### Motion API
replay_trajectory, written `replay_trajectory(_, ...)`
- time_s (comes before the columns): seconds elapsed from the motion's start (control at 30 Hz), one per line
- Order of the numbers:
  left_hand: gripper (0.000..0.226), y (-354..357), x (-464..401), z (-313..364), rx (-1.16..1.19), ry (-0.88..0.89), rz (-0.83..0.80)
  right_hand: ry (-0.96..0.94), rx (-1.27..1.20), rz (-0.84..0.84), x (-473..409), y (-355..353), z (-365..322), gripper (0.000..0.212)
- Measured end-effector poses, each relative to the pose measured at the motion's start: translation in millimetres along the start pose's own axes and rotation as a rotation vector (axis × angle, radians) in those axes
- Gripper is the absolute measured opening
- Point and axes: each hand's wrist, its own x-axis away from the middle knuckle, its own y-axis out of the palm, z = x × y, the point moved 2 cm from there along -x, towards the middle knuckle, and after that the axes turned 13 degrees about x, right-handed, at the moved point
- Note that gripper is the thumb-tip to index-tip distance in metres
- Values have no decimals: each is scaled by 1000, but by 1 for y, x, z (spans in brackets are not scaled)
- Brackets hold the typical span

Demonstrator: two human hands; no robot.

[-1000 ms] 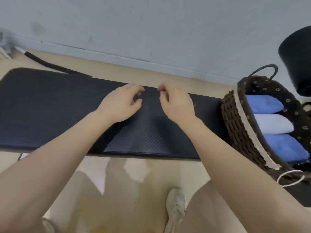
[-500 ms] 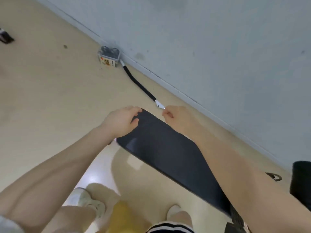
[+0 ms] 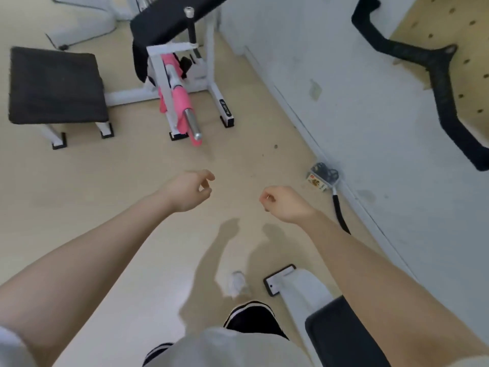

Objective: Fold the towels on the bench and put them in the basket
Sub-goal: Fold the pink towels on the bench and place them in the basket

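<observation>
Floor (image 3: 111, 207): you stand over pale flooring that fills most of the view, both bare arms stretched out ahead of you above it.
Wall (image 3: 357, 107): one light wall runs down the right side, with a black cable (image 3: 340, 215) along its foot and a small box (image 3: 318, 182) lying at the cable's far end.
Bench (image 3: 344, 337): one dark padded end shows at the lower right, beside your right forearm, with a white leg (image 3: 299, 284) reaching out from it; no towel shows on the part in view.
Gym frame (image 3: 174, 83): one white frame stands far ahead with a pink roller (image 3: 181, 107) on its bar; one dark stool (image 3: 55, 86) stands to its left.
Towels and basket: neither shows anywhere here, so where they lie cannot be told.
Left hand (image 3: 191, 192): it hangs in the air over the floor, fingers loosely curled with thumb near forefinger, holding nothing.
Right hand (image 3: 284, 203): it hangs level with the left, well apart from it, fingers curled in tight; nothing shows in it.
Shoe (image 3: 238, 283): one white toe shows below your hands.
Step in hand: judged from empty hands, you are between towels or finishing.
How to do it well: turn your head toward the bench and scan its full length before reaching; if a towel is there, pinch two corners of one edge, one per hand, and fold flat on the pad.
Count: two hands, one bench end, one frame, one stool, no towels, no basket.
</observation>
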Motion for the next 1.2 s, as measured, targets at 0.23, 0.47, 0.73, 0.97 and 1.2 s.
replay_trajectory(0.23, 39, -110, -115, -44, 57, -76, 128, -46, -119, -48, -172, -69, -38, 18)
replay_trajectory(0.47, 36, -215, -200, -78, 193, -144, 206, -169, -132, -125, -327, -137, -130, 20)
replay_trajectory(0.73, 35, -346, -297, -187, 190, -160, 228, -123, -112, -125, -491, -170, -205, 21)
replay_trajectory(0.97, 35, -481, -392, -303, 138, -140, 100, 38, -101, -31, -630, -192, -302, 31)
replay_trajectory(1.2, 33, -587, -485, -365, 245, -138, 72, 74, -101, 58, -737, -219, -373, 23)
